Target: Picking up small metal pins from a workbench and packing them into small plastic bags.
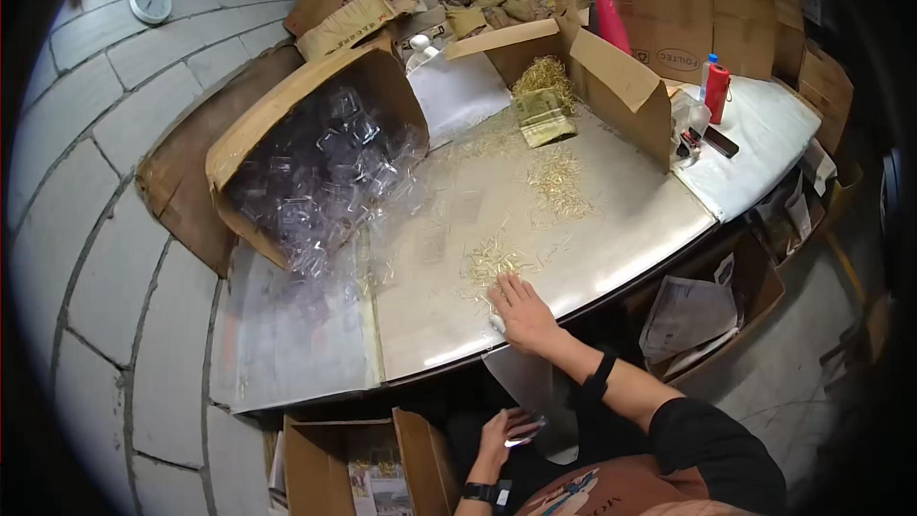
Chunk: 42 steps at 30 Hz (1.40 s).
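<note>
My right hand [525,313] lies palm down near the table's front edge, fingers stretched out. Its fingertips touch a loose heap of small gold-coloured pin-like pieces [494,258]. Something white shows at its thumb. Lower down, below the table edge, my left hand [499,438] is curled round a shiny clear plastic piece [523,437], whose exact shape I cannot make out. A translucent sheet [521,377] hangs from the table edge between my two hands. Farther back on the table [439,315] lies another spread of gold pieces [559,186].
At left a tipped cardboard box [229,148] spills clear plastic cases [334,172]. Another carton [626,86] at the back holds more gold pieces and a yellow packet [544,118]. A red flask [716,94] and phone [720,141] are at right. An open carton [315,463] stands below.
</note>
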Available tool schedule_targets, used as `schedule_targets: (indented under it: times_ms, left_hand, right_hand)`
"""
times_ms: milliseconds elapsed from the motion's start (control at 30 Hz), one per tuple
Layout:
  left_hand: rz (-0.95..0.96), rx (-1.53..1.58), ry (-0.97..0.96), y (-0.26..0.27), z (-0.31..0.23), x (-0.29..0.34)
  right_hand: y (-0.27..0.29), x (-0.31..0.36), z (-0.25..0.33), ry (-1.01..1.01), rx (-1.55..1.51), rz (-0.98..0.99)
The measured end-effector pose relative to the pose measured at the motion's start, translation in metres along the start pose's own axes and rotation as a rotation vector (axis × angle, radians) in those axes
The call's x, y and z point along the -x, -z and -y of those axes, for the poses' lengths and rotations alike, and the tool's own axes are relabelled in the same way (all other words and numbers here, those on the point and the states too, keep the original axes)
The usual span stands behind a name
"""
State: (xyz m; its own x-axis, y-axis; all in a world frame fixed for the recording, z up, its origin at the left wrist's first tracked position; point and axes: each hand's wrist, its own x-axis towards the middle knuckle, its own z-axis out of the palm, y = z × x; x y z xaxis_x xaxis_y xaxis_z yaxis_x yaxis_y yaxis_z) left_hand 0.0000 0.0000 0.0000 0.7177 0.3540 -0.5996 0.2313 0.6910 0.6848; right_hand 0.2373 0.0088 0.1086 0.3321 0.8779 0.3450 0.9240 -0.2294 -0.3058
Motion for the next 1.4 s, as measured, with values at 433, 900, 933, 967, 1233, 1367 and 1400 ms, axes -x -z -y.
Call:
schedule_targets:
  times_ms: [433, 900, 933, 967, 1233, 1367, 1400]
  left_hand:
    - [0.22, 0.27, 0.004, -0.032, 0.01, -0.025]
    - [0.168, 0.198, 0.064, -0.031, 0.029, -0.027]
    - [0.169, 0.257, 0.066, -0.029, 0.033, -0.028]
    - [0.171, 0.253, 0.06, -0.026, 0.036, -0.029]
    - [0.168, 0.351, -0.009, -0.027, 0.043, -0.029]
    - [0.077, 0.404, 0.008, -0.019, 0.054, -0.039]
    - [0.1, 0.352, 0.007, -0.021, 0.047, -0.035]
  right_hand:
    - [0.104, 0.1, 0.022, 0.03, -0.448, 0.016]
    - [0.075, 0.057, 0.015, 0.218, -0.221, 0.086]
    - [0.066, 0.046, 0.013, 0.222, -0.219, 0.079]
    - [0.057, 0.036, 0.012, 0.136, -0.168, 0.092]
    - [0.046, 0.019, 0.003, -0.039, -0.259, -0.093]
    - [0.076, 0.036, 0.003, -0.046, -0.325, -0.124]
    - [0.081, 0.046, -0.001, -0.062, -0.338, -0.117]
